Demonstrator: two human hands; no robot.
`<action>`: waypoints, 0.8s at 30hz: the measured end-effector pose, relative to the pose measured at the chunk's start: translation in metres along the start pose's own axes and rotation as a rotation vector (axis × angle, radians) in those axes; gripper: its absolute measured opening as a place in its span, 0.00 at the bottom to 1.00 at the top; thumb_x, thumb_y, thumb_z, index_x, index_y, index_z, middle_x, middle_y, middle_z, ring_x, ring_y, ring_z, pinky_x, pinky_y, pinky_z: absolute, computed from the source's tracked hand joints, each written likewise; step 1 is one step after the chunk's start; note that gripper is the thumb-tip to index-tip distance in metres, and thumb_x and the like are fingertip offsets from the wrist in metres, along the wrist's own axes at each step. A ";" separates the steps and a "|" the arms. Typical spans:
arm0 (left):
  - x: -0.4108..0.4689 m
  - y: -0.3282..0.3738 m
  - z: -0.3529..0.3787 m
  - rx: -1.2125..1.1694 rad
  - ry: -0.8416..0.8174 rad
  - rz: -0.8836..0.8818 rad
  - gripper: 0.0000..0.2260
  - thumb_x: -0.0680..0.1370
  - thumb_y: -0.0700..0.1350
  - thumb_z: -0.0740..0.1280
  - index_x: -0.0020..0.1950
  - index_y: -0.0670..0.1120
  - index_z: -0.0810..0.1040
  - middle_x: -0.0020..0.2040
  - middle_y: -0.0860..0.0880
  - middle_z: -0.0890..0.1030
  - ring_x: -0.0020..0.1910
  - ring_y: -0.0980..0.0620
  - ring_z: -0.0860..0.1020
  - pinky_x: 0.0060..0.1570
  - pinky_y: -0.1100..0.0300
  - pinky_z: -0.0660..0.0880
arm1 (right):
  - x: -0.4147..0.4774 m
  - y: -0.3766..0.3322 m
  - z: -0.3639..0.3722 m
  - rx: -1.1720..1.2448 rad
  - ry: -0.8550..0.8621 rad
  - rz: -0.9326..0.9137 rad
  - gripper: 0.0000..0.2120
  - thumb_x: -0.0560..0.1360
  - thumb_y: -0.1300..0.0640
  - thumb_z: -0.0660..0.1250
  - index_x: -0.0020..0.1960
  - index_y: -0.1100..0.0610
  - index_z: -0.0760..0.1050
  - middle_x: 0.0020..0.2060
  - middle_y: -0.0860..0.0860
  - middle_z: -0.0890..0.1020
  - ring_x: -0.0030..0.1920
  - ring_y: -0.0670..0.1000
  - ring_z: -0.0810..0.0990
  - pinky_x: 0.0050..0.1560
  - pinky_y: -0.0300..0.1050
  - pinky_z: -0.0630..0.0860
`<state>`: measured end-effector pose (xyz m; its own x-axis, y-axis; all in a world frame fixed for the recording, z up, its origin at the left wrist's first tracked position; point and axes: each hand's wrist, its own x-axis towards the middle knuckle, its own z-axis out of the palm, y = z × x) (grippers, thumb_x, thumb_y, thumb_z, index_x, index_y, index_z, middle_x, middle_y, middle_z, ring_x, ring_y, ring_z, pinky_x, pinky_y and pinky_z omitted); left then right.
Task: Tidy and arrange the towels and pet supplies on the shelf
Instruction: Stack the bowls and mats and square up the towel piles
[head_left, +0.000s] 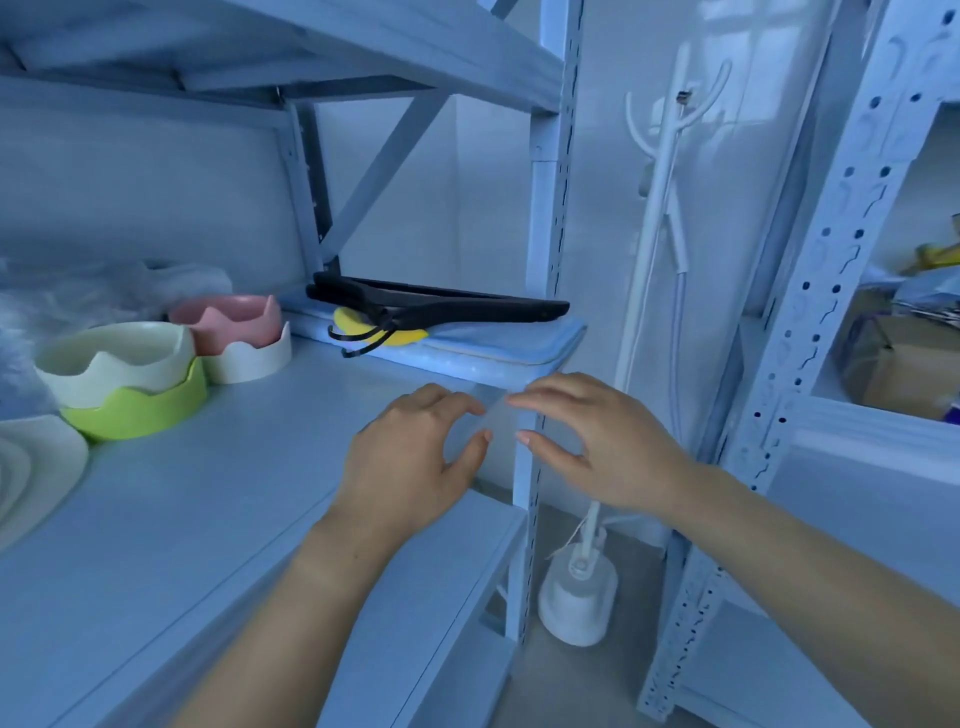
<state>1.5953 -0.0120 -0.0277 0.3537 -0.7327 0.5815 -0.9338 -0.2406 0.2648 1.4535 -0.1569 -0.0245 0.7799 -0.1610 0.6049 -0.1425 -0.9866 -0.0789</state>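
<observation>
A folded light-blue towel (498, 345) lies at the right end of the white shelf (218, 519), with a yellow item (363, 325) and black long-handled tools (441, 306) on top of it. My left hand (415, 457) and my right hand (592, 441) hover side by side just in front of the towel's near corner, fingers spread and empty. Stacked pet bowls sit to the left: a cream bowl in a green one (130, 395), and a pink bowl in a white one (239, 332).
Crumpled clear plastic (78, 296) lies behind the bowls, and a white ridged dish (31, 467) is at the far left edge. A white coat stand (660, 312) is between this shelf and a second rack (810, 364) holding a cardboard box (904, 364).
</observation>
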 end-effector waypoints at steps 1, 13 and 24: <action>0.014 0.001 0.010 -0.013 0.003 0.001 0.12 0.76 0.56 0.62 0.58 0.57 0.76 0.55 0.59 0.76 0.55 0.54 0.75 0.44 0.58 0.74 | 0.006 0.016 0.002 -0.004 0.000 -0.007 0.18 0.75 0.44 0.57 0.61 0.50 0.76 0.53 0.47 0.79 0.53 0.48 0.77 0.47 0.47 0.79; 0.132 -0.004 0.090 0.038 -0.030 -0.047 0.11 0.75 0.54 0.65 0.57 0.56 0.77 0.54 0.59 0.75 0.50 0.55 0.75 0.38 0.62 0.69 | 0.064 0.158 0.042 0.067 0.012 0.026 0.19 0.75 0.43 0.56 0.62 0.49 0.75 0.55 0.44 0.78 0.55 0.46 0.76 0.48 0.40 0.74; 0.175 0.017 0.130 0.233 -0.046 -0.326 0.13 0.75 0.53 0.64 0.59 0.56 0.75 0.57 0.58 0.74 0.54 0.56 0.73 0.40 0.62 0.67 | 0.134 0.229 0.077 0.302 0.006 -0.250 0.18 0.75 0.47 0.57 0.60 0.51 0.77 0.54 0.45 0.78 0.54 0.43 0.73 0.48 0.36 0.70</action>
<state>1.6348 -0.2276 -0.0216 0.6356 -0.6203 0.4596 -0.7621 -0.5993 0.2450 1.5727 -0.4064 -0.0227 0.7643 0.0842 0.6393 0.2377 -0.9584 -0.1579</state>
